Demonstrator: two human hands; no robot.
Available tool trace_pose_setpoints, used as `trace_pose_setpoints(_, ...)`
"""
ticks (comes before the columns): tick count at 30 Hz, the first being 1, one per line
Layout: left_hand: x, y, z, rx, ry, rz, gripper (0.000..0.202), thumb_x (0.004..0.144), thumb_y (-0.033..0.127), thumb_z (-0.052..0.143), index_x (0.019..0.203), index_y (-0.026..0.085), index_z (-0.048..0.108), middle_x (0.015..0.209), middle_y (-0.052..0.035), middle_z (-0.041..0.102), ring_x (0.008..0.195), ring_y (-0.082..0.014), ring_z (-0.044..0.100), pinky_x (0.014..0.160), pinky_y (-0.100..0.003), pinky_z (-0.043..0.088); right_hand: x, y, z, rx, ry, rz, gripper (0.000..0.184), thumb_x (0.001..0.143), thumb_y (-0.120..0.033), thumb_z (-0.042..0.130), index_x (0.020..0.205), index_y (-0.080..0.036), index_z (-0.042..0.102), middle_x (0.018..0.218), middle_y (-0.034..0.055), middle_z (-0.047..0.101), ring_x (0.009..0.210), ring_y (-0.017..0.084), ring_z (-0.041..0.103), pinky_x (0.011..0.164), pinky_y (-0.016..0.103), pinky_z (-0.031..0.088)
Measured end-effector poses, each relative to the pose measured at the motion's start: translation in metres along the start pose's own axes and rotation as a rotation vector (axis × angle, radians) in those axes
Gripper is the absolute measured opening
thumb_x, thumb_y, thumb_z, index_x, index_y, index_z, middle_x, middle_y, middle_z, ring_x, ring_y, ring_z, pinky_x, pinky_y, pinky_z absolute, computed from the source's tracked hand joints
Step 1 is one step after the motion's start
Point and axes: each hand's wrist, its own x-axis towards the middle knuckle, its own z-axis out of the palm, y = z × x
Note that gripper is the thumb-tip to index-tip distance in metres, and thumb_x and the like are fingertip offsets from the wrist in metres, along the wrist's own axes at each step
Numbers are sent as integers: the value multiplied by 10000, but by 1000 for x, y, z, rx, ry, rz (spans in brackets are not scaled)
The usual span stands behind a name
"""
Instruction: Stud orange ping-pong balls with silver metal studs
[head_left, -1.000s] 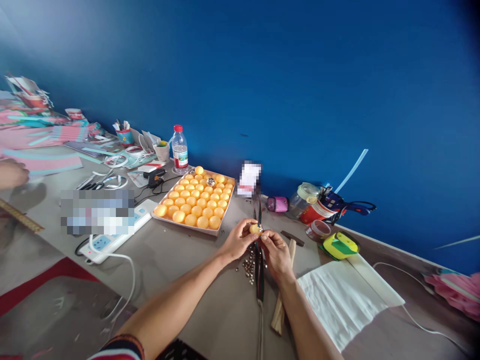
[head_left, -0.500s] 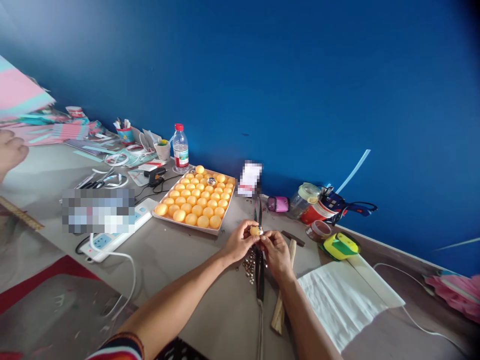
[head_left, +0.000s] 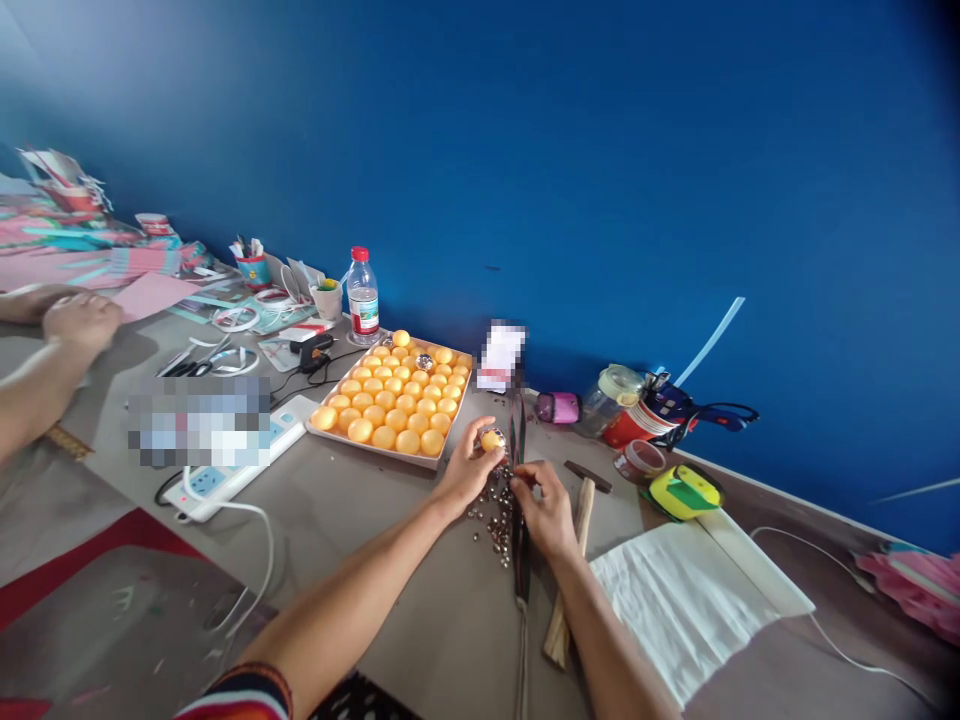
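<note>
My left hand (head_left: pixel 466 468) holds a small orange ball (head_left: pixel 491 440) in its fingertips, just right of a tray of orange balls (head_left: pixel 390 405). My right hand (head_left: pixel 541 505) is lowered to the table with its fingers pinched at a scatter of small shiny studs (head_left: pixel 495 515); what it grips is too small to make out. A dark strap (head_left: pixel 519 540) runs along the table between my hands. One ball in the tray carries silver studs (head_left: pixel 423 362).
A wooden-handled hammer (head_left: pixel 566 580) and white cloth (head_left: pixel 675 600) lie right of my hands. A power strip (head_left: pixel 232 465), water bottle (head_left: pixel 363 297), jars, a red cup (head_left: pixel 630 425) and yellow tape dispenser (head_left: pixel 681 492) sit around. Another person's hands (head_left: pixel 75 320) rest at far left.
My hands have parted: the left lifted the ball slightly up and left, the right dropped to the studs on the table. The other person's hands came further into view at the left.
</note>
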Motion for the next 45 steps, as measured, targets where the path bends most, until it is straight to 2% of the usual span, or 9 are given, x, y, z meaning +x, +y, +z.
trace_pose_setpoints(3,3,-2,-2,-38,19,5,485,747,268,627,1203,205,476,999,-27,537,708,-91,596,709,-238,469,-4,-3,6,-339,-117,-140,167,758,-227,561,905,-201,635,928,86,594,878,232,508,775,367,391)
trace_pose_setpoints(6,3,-3,-2,-42,19,-15,434,734,258,633,1146,180,523,985,-30,553,701,-89,600,699,-232,474,-7,-6,10,-566,-200,-141,287,746,-229,590,1030,-214,626,1000,102,593,917,261,476,771,382,369)
trace_pose_setpoints(12,2,2,1,-3,5,-26,422,720,232,633,1123,165,527,945,-34,571,718,-113,620,700,-247,482,-8,-10,13,-597,-265,-123,141,789,-177,547,833,-247,660,859,45,625,863,221,477,760,343,330)
trace_pose_setpoints(18,4,-1,0,-11,7,-15,426,713,241,636,1116,161,523,920,-27,564,726,-117,615,717,-256,476,-5,-4,11,-444,-146,-83,146,792,-165,509,763,-215,642,806,29,642,822,202,516,782,348,309)
trace_pose_setpoints(23,2,-1,-1,68,-20,-16,414,741,273,620,1131,173,522,875,-20,592,748,-131,607,708,-251,468,-1,-4,6,-71,41,85,137,781,-245,494,787,-204,625,756,22,639,730,185,554,717,311,377)
trace_pose_setpoints(26,0,1,-1,148,-39,11,388,746,265,612,1116,175,538,965,-38,601,820,-140,583,730,-246,464,1,-4,4,123,97,161,177,762,-284,518,859,-211,648,816,25,653,765,186,566,725,303,411)
trace_pose_setpoints(29,-2,0,0,191,-73,48,373,748,239,602,1111,173,547,1061,-51,591,887,-148,562,781,-255,455,2,-2,2,221,99,201,203,746,-291,538,873,-213,676,826,27,666,781,190,572,751,316,422)
trace_pose_setpoints(37,-2,-3,0,178,-98,30,388,743,217,598,1125,173,541,1038,-48,599,893,-155,562,799,-268,452,4,2,3,511,129,382,248,697,-368,638,874,-197,666,704,18,654,651,169,566,659,311,445)
trace_pose_setpoints(45,-4,-1,2,165,-139,47,396,745,230,605,1131,170,544,1022,-55,600,889,-157,554,801,-271,447,5,0,4,551,148,348,204,661,-369,680,739,-198,602,631,-23,574,562,120,465,557,249,382)
